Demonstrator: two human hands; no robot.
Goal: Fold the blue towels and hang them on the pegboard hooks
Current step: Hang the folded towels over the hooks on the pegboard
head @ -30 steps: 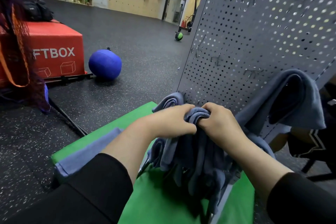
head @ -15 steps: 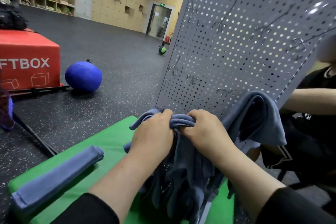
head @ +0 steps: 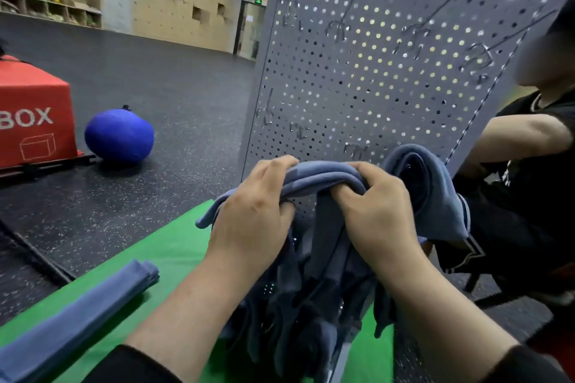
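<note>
While nothing's been draped over a hook from this bundle yet, it looks like we're right at the hanging step. Going left to right: lower left of the frame there's a folded towel [head: 77, 314] lying on the green mat [head: 174, 246], apparently waiting its turn. Centre frame, the left hand [head: 252, 214] has its fingers curled over the top of a bunched blue towel [head: 320, 177], and just to the right the right hand [head: 376, 211] pinches the same fold — both clamped on it, close together, with the rest of the cloth hanging down below. Behind them stands the grey pegboard [head: 389, 78], with a small wire hook [head: 354, 149] just above the fold. Further right another towel [head: 432, 196] already hangs at the board's lower edge. My guess for the next move — lift the fold a bit and settle it over that hook without it unrolling.
</note>
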